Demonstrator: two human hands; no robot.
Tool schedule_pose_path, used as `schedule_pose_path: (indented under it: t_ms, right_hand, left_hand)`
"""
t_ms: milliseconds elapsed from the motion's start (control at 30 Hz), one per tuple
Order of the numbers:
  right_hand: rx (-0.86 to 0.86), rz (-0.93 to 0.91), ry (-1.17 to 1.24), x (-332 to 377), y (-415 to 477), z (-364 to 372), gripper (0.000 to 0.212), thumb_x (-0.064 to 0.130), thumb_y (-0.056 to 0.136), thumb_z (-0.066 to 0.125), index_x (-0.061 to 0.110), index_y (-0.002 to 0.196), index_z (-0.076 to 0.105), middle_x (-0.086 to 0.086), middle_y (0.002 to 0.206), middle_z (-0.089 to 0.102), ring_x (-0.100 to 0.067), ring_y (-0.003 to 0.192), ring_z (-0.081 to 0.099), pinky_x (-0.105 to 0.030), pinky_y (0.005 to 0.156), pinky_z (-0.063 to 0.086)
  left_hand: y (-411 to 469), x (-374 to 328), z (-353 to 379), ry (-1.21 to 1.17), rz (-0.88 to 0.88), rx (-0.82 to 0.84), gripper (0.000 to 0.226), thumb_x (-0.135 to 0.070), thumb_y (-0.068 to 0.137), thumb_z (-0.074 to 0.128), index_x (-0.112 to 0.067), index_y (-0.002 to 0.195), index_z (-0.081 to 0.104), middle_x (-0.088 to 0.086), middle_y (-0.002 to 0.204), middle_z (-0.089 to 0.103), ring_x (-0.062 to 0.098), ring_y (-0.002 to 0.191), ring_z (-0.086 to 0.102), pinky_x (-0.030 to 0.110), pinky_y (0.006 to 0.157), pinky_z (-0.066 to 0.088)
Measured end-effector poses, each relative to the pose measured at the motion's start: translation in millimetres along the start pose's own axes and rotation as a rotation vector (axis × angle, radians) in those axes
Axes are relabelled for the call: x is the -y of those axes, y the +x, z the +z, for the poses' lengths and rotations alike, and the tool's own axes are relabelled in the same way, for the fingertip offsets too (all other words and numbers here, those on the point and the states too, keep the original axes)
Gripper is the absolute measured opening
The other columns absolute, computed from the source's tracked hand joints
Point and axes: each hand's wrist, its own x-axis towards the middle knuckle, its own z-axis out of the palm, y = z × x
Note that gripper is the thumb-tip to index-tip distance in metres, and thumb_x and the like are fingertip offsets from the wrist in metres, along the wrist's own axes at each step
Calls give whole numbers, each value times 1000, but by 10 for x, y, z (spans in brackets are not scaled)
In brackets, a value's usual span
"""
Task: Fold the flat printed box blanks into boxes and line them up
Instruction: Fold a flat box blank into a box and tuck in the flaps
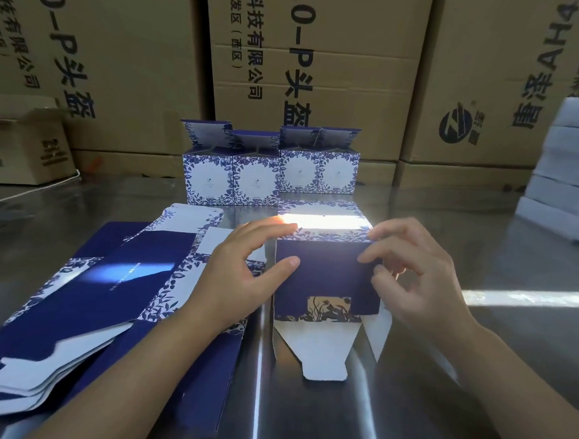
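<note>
Rising along the far side, big brown corrugated cartons (311, 68) with black printing are walling off the scene, and a smaller brown carton (21, 145) with open flaps is sitting at the far left. A shiny steel table (475, 366) is spreading beneath everything, catching a bright strip of sunlight on its right half. At the far right a stack of white slabs (569, 162) is resting on the table.

On the near left a loose pile of flat blue-and-white floral box blanks (83, 295) is lying fanned out, partly under the left forearm. Four folded blue-and-white floral boxes (270, 174) are standing upright in a row at the far centre, touching side by side, their lid flaps sticking up open; the left pair is sitting slightly nearer than the right pair.

Just on the near side of that row, in the centre, a half-folded dark blue and white cardboard box (322, 275) is lying on the table, its dark blue panel showing on top and its white flaps pointing toward the near edge. The left hand (241, 270) is gripping this box at its far left corner, fingers curling over the far edge and thumb pressing on the blue panel. The right hand (420, 278) is pinching the box's right edge between thumb and forefinger, the other fingers curling loosely behind. A thin white cable (29, 189) is running across the table at the far left.
</note>
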Motion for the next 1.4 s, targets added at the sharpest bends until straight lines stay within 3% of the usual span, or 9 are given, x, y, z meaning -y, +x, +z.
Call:
schedule_pose_path:
  t_ms: [133,267,333,600,767,967,1100,1233,1400]
  right_hand:
    - [1,70,-25,-4,16,-6,24,20,77,61,19,100,68,11,104,56,-6,68,53,-8,62,42]
    - [119,278,65,-62,50,-30,29,18,82,63,26,109,66,18,119,51,1,103,53,-9,76,44]
    - [140,301,75,-76,60,-34,33,9,85,65,32,108,66,17,119,54,2,108,51,-10,80,44]
    - [92,289,147,46,85,-14,20,19,75,77,31,92,72,15,114,64,-1,111,56,-11,88,41]
    - [186,340,360,188,85,-47,20,44,63,72,31,79,72,18,106,69,-2,110,58,-12,77,48]
    - [229,207,215,238,99,-26,22,46,68,73,40,89,74,15,96,68,-10,106,54,-12,89,37]
    - [254,233,223,244,109,-26,27,45,66,69,37,92,75,16,97,68,-7,108,54,-13,90,38]
    - [260,238,209,246,115,-9,36,50,66,66,34,98,74,24,102,70,0,114,54,-21,101,39]
    - [233,175,195,240,127,36,29,42,72,67,33,99,72,23,101,70,-1,112,58,-31,104,39]
  left_hand:
    - [9,-5,7,-4,-6,14,32,-34,79,62,-39,111,60,-20,124,55,-1,120,47,24,97,42]
    - [18,-5,-1,1,-21,9,29,-31,79,63,-37,107,62,-19,119,58,1,117,49,17,92,42]
    - [16,-3,-5,7,-19,-1,27,-26,81,66,-35,106,63,-18,117,59,2,115,50,15,91,41]
    - [31,-99,-9,-123,-123,57,17,-29,81,71,-35,91,58,-24,118,60,-7,116,50,23,102,38]
    - [6,-210,36,-118,-59,121,22,-38,77,69,-42,97,62,-27,114,59,-8,119,46,15,100,35]
    - [0,-271,71,-157,1,148,24,-32,78,70,-43,98,65,-20,107,63,-10,123,42,8,101,30]
    - [12,-277,75,-182,4,141,24,-36,72,66,-41,96,67,-33,105,64,-9,125,43,9,101,31]
    - [25,-268,56,-199,-4,145,25,-36,71,66,-40,96,69,-32,107,64,-8,125,43,9,101,32]
    - [47,-269,11,-197,1,158,25,-35,70,67,-46,93,69,-33,101,65,-9,122,46,10,100,36]
